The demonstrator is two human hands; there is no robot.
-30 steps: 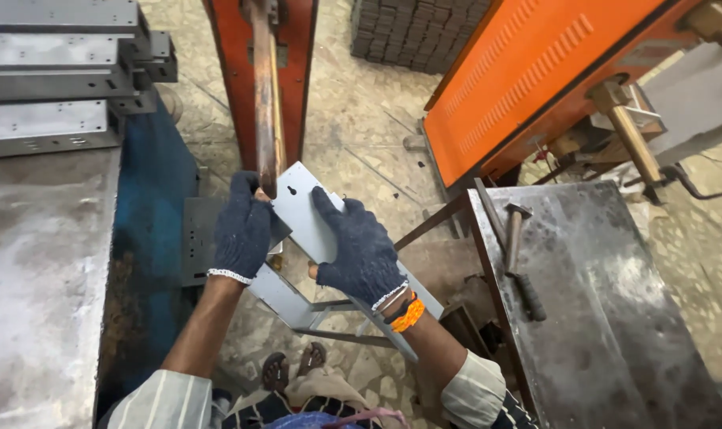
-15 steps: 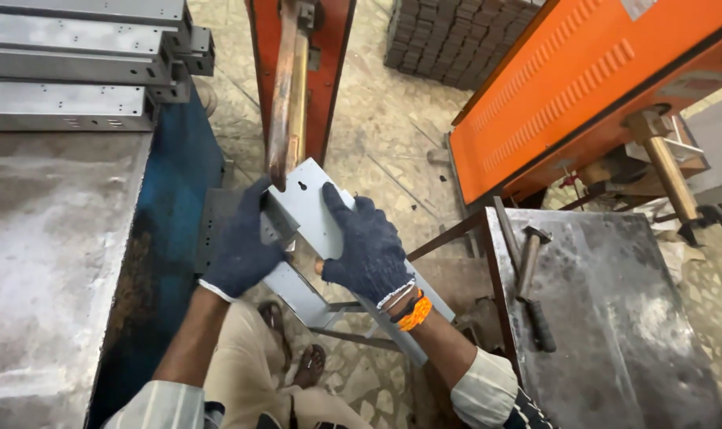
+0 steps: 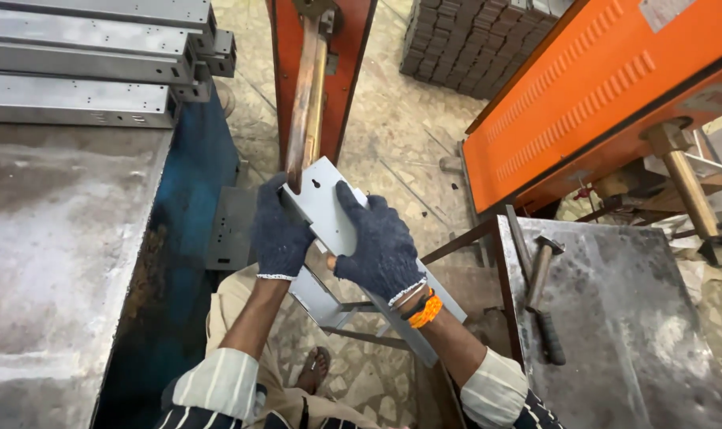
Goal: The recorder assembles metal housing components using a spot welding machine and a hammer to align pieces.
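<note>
A long grey sheet-metal channel piece [image 3: 327,208] with a keyhole slot near its top end slants from centre down to the lower right. Both my hands wear dark blue knit gloves. My left hand [image 3: 280,235] grips its left edge. My right hand [image 3: 379,241], with an orange band at the wrist, grips it from the right and covers its middle. The piece's top end sits right under the tip of a copper-coloured arm [image 3: 305,99] on an orange-red machine [image 3: 350,56].
A worn metal bench [image 3: 51,262] on my left carries stacked grey metal channels [image 3: 83,59] at its far end. A steel table [image 3: 631,318] at right holds a hammer [image 3: 540,298]. An orange machine housing [image 3: 599,87] stands behind it. Dark stacked blocks [image 3: 472,40] sit on the floor.
My view has tilted and shifted; the metal piece and both hands sit lower and more central in view, still under the copper arm. My grip on the piece is unchanged.
</note>
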